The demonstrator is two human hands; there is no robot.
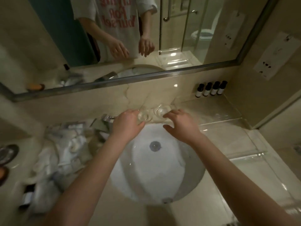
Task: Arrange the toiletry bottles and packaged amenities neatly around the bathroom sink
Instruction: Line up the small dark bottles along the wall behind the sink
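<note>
Two clear drinking glasses stand on the marble ledge behind the white sink basin (187, 181). My left hand (127, 124) curls its thumb and fingers round the left glass (143, 117). My right hand (180, 126) hovers spread over the basin's back rim, its fingertips at the right glass (160, 111); blur hides whether they touch it. Several small white-labelled bottles with black caps (211, 89) stand in a row against the wall at the back right. A loose heap of white wrapped amenities (65, 149) lies left of the basin, with a dark bottle (28, 195) lying at its near end.
The chrome faucet (107, 119) sits just left of my left hand. A clear acrylic tray (228, 117) lies on the counter at the right. Round dishes (8, 154) stand at the far left edge. A framed mirror (130, 79) runs along the wall above.
</note>
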